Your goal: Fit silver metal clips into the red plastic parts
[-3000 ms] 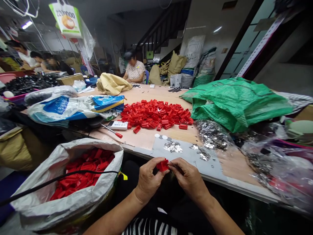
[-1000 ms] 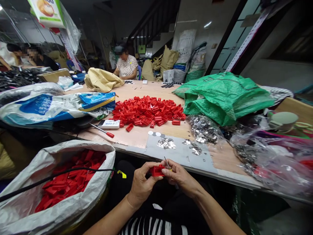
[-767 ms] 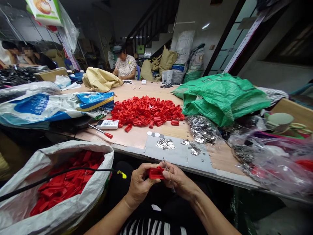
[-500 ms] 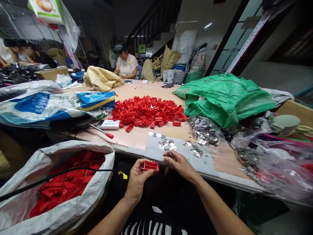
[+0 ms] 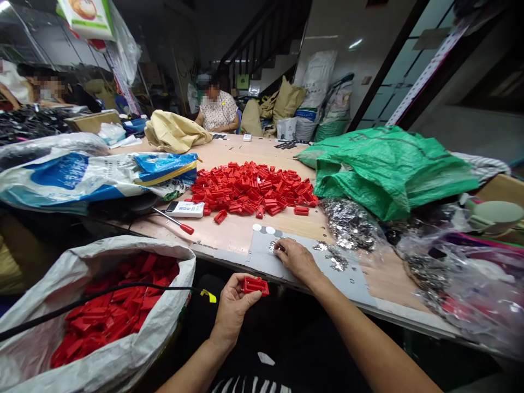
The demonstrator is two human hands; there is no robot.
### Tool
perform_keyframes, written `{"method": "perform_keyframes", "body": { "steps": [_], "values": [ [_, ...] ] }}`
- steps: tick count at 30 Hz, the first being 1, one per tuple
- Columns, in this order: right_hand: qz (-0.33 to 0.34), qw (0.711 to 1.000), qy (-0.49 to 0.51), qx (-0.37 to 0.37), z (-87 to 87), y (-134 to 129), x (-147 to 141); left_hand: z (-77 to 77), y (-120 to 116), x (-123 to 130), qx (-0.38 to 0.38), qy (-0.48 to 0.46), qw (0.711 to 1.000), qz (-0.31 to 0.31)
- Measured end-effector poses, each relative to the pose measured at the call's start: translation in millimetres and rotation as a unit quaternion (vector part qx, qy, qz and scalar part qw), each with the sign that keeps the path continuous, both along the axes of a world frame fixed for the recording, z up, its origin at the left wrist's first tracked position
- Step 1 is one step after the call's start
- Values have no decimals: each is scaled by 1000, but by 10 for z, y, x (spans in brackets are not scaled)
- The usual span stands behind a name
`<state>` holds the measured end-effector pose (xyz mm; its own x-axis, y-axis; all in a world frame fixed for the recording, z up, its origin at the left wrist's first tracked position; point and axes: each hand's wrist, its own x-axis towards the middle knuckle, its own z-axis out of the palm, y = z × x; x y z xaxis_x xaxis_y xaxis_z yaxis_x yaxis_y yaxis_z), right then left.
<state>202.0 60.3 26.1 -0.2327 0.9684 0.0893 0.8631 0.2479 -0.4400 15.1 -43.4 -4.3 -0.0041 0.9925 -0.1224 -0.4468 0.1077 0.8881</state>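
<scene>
My left hand holds a small red plastic part between thumb and fingers, just in front of the table's edge, its hollow side showing. Over the grey mat, my right hand has its fingers pressed together at the pile of small metal pieces, which it partly covers. Whether a piece is between those fingertips is too small to tell. More metal pieces lie to the right of this hand. Behind the mat is a big heap of red parts.
An open white sack of red parts stands at the left, a black cable across it. A red-handled screwdriver lies beside a white box. Right: green sack, plastic bags of metal pieces. A person sits across the table.
My right hand has moved from beside the red part forward onto the metal pile. My left hand keeps hold of the red part. The view has shifted slightly.
</scene>
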Motion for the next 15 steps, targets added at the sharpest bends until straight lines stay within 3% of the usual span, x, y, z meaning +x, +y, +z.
{"method": "perform_keyframes", "body": {
  "steps": [7, 15],
  "values": [
    [-9, 1000, 12, -12, -15, 42, 4, 43, 19, -37, -1, -5, 1000, 3],
    [-14, 993, 119, -3, 102, -120, 108, 197, 54, -33, -36, -123, 992, -17]
  ]
}}
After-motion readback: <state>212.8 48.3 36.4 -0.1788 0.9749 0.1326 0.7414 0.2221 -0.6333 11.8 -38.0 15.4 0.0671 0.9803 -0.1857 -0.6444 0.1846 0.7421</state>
